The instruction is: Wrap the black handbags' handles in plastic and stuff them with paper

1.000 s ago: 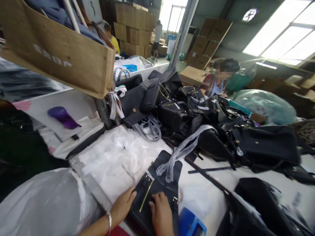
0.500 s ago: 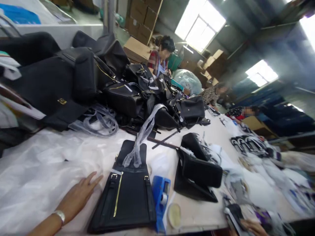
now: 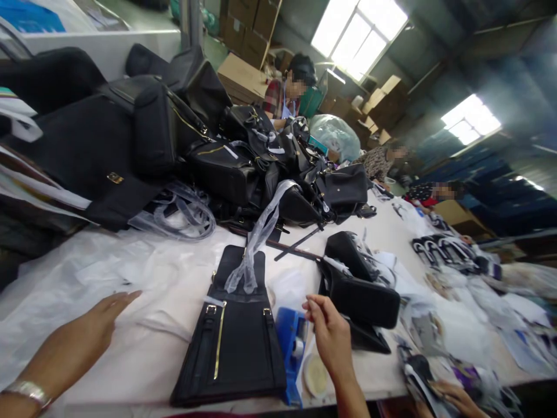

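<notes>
A flat black bag (image 3: 237,342) with a gold zip lies on the white table in front of me, a clear plastic strip (image 3: 256,244) trailing over its top. My left hand (image 3: 87,331) rests flat on white plastic sheeting (image 3: 78,278) to the bag's left, fingers stretched out. My right hand (image 3: 331,337) hovers just right of the bag above a blue tape dispenser (image 3: 291,342), fingers curled and pinched together; whether it holds anything I cannot make out. A round tape roll (image 3: 314,376) lies under that wrist.
A heap of black bags (image 3: 209,157) fills the table's far side. Another black bag (image 3: 361,290) sits to the right of my right hand. Papers and packaging (image 3: 452,290) litter the right end. Other people (image 3: 289,93) work across the table; someone's hand (image 3: 452,395) shows at bottom right.
The view swung right from the cardboard box toward the table's right end. Both hands left the black bag; the left moved onto the sheeting, the right came up over the blue dispenser.
</notes>
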Demonstrator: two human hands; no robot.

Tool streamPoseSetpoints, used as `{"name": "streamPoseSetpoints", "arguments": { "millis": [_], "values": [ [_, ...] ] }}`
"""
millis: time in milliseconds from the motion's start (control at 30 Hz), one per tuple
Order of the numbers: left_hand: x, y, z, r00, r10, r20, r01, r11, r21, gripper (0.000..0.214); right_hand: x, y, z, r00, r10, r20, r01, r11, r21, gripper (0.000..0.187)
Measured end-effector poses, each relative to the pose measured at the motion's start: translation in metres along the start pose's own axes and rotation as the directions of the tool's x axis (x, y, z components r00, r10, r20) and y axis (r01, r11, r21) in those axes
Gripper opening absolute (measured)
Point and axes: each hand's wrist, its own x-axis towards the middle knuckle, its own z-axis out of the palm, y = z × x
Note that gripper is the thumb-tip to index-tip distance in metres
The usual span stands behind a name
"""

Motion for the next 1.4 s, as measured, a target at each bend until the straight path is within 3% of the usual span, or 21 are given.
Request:
{"name": "streamPoseSetpoints", "arguments": {
  "millis": [67,133,233,333,467,600,700,833,933,1033,1167,1267,1333,1400],
  "values": [
    [-0.001,0.03,0.001,0.998,0.068,-0.005,-0.068,0.998,0.017,0.05,0.028,0.049,0.008,0.995,0.097,-0.009,-0.097,0.992,-0.075,0.033],
    [-0.002,0.066,0.016,0.997,0.08,-0.02,-0.081,0.996,-0.047,0.044,0.054,0.096,0.01,0.984,0.176,-0.003,-0.175,0.972,-0.156,0.035],
    [-0.013,0.114,0.059,0.981,0.155,0.113,-0.131,0.972,-0.194,0.043,0.086,0.144,0.011,0.979,0.203,-0.026,-0.203,0.95,-0.238,0.034],
    [-0.03,0.134,0.106,0.95,0.231,0.21,-0.182,0.957,-0.226,0.039,0.107,0.168,0.019,0.981,0.194,-0.024,-0.192,0.931,-0.31,0.035],
    [-0.041,0.118,0.14,0.947,0.239,0.216,-0.194,0.958,-0.211,0.037,0.115,0.184,0.037,0.991,0.119,0.054,-0.093,0.93,-0.356,0.029],
    [-0.028,0.114,0.137,0.945,0.26,0.197,-0.258,0.966,-0.036,0.033,0.107,0.194,0.046,0.997,0.057,0.055,-0.03,0.913,-0.406,0.024],
    [-0.004,0.148,0.122,0.947,0.265,0.181,-0.281,0.957,0.073,0.026,0.101,0.199,0.045,0.998,0.017,0.06,0.01,0.905,-0.426,0.026],
    [0.046,0.232,0.114,0.944,0.292,0.154,-0.283,0.956,-0.073,0.031,0.097,0.202,0.041,0.997,-0.037,0.072,0.063,0.914,-0.401,0.024],
    [0.09,0.296,0.138,0.899,0.381,0.217,-0.332,0.915,-0.229,0.034,0.097,0.202,0.038,0.997,-0.048,0.068,0.07,0.927,-0.369,0.022],
    [0.128,0.34,0.182,0.87,0.417,0.263,-0.342,0.895,-0.286,0.044,0.098,0.198,0.037,0.991,-0.11,0.078,0.132,0.905,-0.405,0.022],
    [0.153,0.36,0.234,0.853,0.417,0.314,-0.344,0.901,-0.262,0.055,0.097,0.197,0.034,0.948,-0.304,0.1,0.314,0.826,-0.469,0.016],
    [0.156,0.357,0.251,0.843,0.418,0.339,-0.344,0.903,-0.257,0.045,0.1,0.205,0.036,0.925,-0.362,0.114,0.38,0.885,-0.269,0.012],
    [0.156,0.353,0.254,0.844,0.408,0.348,-0.334,0.907,-0.254,0.037,0.104,0.215,0.043,0.969,-0.228,0.094,0.233,0.972,-0.036,0.009],
    [0.155,0.351,0.256,0.849,0.394,0.353,-0.319,0.914,-0.251,0.032,0.11,0.226,0.054,0.999,-0.012,0.051,0.006,0.995,0.102,0.014]
  ]
}}
